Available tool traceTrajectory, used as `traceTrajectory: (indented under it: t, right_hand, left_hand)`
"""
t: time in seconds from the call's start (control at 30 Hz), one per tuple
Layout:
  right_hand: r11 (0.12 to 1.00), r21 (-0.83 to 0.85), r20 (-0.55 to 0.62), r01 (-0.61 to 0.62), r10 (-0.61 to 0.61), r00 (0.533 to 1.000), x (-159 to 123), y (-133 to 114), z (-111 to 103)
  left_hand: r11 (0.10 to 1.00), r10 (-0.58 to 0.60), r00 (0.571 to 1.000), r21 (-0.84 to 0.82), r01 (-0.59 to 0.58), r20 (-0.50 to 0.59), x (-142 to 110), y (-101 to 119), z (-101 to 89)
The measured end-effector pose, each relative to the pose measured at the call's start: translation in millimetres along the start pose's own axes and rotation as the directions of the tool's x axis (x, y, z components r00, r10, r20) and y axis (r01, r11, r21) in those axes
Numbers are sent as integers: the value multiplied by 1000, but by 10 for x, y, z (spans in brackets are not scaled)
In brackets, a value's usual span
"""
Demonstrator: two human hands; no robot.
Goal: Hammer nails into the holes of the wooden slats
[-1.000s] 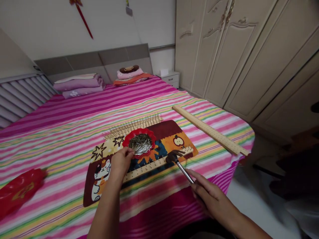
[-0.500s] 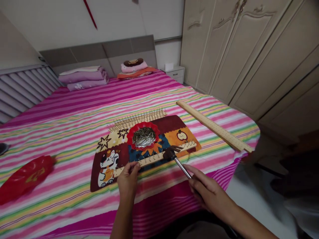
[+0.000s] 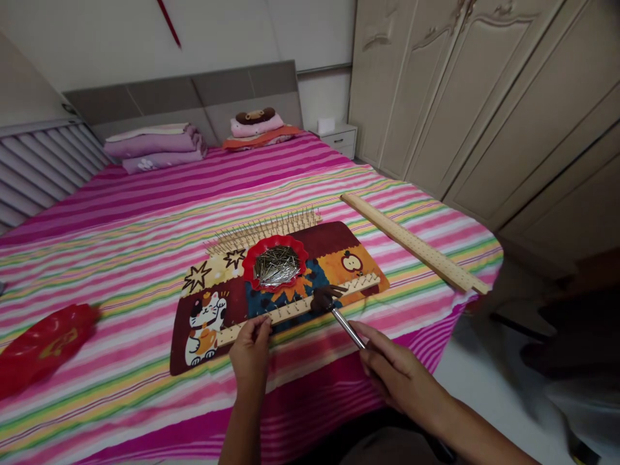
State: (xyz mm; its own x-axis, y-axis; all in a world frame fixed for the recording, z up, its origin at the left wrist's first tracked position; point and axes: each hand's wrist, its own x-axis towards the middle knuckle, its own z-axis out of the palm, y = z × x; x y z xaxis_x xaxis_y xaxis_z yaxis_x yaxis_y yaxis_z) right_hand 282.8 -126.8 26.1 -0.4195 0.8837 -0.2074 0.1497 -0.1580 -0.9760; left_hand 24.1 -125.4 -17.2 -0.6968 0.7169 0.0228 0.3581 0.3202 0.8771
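My left hand is closed in a pinch at the narrow wooden strip. Its fingertips are around what appears to be a nail, mostly hidden by them. Thin nails stand in the strip to the right of these fingers. My right hand grips a hammer by its handle; the dark head is over the strip, right of my left hand. Under the strip lies a patterned mat with a cat and an apple on it. A red scalloped bowl full of loose nails rests on the mat.
Behind the bowl is wood bristling with upright nails. A long wooden board with rows of small marks lies on the right of the striped bed. A red plastic dish is at left. Folded bedding sits near the headboard.
The whole view has shifted slightly. My left hand keeps its pinch at the strip, and the hammer stays over the strip in my right hand, with little other movement.
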Motion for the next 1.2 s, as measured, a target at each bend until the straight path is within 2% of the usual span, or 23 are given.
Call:
traceTrajectory:
  t: [0.13, 0.33, 0.5, 0.67, 0.77, 0.9, 1.0, 1.1, 1.2]
  right_hand:
    - [992, -83, 44, 90, -87, 995, 56, -130, 106]
    - [947, -210, 226, 243, -195, 954, 214, -385, 324]
    - [878, -284, 274, 386, -312, 910, 321, -446, 452]
    - [899, -280, 313, 336, -245, 917, 243, -481, 403]
    - [915, -260, 270, 308, -237, 933, 125, -484, 293]
    - [927, -277, 132, 253, -224, 966, 17, -337, 102]
    - [941, -281, 38, 186, -183, 982, -16, -168, -35]
    - [955, -266, -42, 128, -144, 989, -21, -43, -125]
    - [959, -263, -70, 109, -132, 989, -13, 2, -164]
  left_hand:
    - [977, 196, 980, 96, -191, -44, -19, -49, 26]
    - [913, 386, 920, 169, -371, -65, -37, -128, 87]
    - [890, 432, 899, 199, -410, -76, -54, -185, 102]
    - [903, 405, 912, 180, -389, -62, -54, -216, 112]
    - [918, 376, 925, 158, -363, -56, -45, -218, 107]
    - [927, 340, 940, 181, -329, -34, -41, -133, 3]
    - [902, 370, 926, 265, -341, -70, 20, 56, -116]
    - [844, 444, 893, 366, -392, -67, 218, 318, -150]
    - [745, 457, 886, 512, -427, 74, 514, 556, -44]
